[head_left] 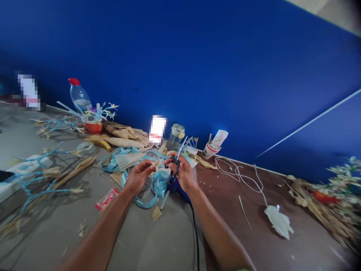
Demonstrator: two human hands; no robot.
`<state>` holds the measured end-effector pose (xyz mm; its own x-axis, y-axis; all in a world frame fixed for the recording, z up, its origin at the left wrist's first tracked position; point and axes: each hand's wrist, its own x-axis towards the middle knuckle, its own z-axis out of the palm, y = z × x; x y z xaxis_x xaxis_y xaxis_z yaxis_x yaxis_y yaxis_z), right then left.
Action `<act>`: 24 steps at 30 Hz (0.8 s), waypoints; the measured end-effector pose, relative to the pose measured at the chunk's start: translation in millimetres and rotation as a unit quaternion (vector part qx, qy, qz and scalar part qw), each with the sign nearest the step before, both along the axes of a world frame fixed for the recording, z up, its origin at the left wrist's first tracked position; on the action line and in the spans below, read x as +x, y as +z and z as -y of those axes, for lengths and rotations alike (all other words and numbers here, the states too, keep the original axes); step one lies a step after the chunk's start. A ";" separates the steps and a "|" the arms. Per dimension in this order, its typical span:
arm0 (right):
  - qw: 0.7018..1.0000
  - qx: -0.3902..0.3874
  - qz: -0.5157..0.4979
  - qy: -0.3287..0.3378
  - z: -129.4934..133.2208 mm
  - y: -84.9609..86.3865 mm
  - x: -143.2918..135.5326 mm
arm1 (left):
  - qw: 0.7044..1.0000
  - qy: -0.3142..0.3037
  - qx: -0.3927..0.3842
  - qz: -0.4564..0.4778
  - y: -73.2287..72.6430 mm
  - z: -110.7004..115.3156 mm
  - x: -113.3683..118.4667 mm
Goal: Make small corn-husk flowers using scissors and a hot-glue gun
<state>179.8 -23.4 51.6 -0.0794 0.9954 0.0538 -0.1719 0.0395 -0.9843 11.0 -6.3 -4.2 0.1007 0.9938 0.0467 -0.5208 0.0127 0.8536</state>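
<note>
My left hand (140, 175) pinches a small pale piece of dried husk (155, 164) between thumb and fingers. In my right hand (184, 174) is a pair of scissors (181, 148), its dark handles around the fingers and its blades pointing up and away. The two hands are close together but apart. Light blue ribbon (160, 184) lies in loops beneath and between them. Under my right wrist rests a dark blue tool (179, 191) with a black cord, partly hidden. A small cut husk piece (156, 213) lies on the table nearer to me.
Blue-wrapped stems (29, 192) with husk flowers spread at left. Behind them stand a red pot (94, 127) and a red-capped bottle (79, 96). Husks (124, 132), a glass jar (175, 137) and a cup (210, 149) line the blue wall. A white cable (239, 173) runs at right.
</note>
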 end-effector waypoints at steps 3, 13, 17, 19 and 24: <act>1.000 0.011 0.007 -0.016 -1.1 3.5 -13.8 | 1.000 -0.003 -0.007 0.004 -2.0 -0.7 1.1; 1.000 0.020 -0.003 -0.013 -4.3 -13.4 -19.7 | 1.000 -0.021 0.015 -0.008 -0.7 2.8 5.1; 1.000 0.006 0.019 -0.022 -7.4 -16.0 -18.4 | 1.000 -0.019 0.013 0.001 -1.7 2.7 6.5; 0.997 0.004 0.069 -0.030 -9.3 -17.9 -15.6 | 1.000 -0.017 0.004 0.015 -2.8 1.9 6.5; 0.949 0.024 0.309 -0.057 -12.3 -19.6 -5.2 | 0.999 -0.010 -0.012 0.029 -4.8 1.2 5.0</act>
<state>174.6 -11.1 32.0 -0.0024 0.9969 0.0782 0.4464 0.0710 -0.8920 16.0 -7.5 -9.0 0.1182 0.9925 0.0296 -0.5685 0.0432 0.8215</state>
